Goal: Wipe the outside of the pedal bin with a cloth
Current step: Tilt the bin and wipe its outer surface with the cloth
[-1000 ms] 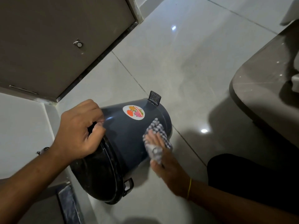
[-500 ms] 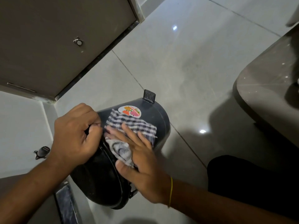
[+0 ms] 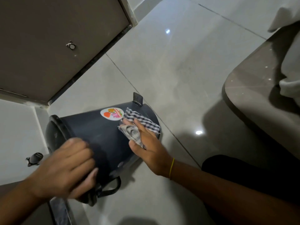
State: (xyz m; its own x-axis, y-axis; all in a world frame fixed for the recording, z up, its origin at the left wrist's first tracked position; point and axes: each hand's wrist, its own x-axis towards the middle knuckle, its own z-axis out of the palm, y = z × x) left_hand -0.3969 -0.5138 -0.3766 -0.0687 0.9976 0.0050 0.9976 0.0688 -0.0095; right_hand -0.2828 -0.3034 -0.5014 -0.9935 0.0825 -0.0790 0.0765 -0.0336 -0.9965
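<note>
A dark grey pedal bin (image 3: 97, 127) lies tipped on its side on the tiled floor, its pedal (image 3: 137, 99) pointing up at the far end and a round colourful sticker (image 3: 112, 114) on its wall. My right hand (image 3: 146, 146) presses a checked cloth (image 3: 139, 120) flat against the bin's wall, just right of the sticker. My left hand (image 3: 68, 169), blurred, grips the bin's rim at the near end, beside a black wire handle (image 3: 112, 185).
A brown door (image 3: 48, 38) stands at the upper left, with its frame edge meeting the floor. A curved grey stone ledge (image 3: 253, 88) fills the right side, white fabric (image 3: 289, 75) lying on it. A small black object (image 3: 34, 158) lies on the floor at the left.
The bin has turned, its open end swinging left. My left hand slid down the rim toward me. My right hand carried the cloth from near the rim toward the bin's base.
</note>
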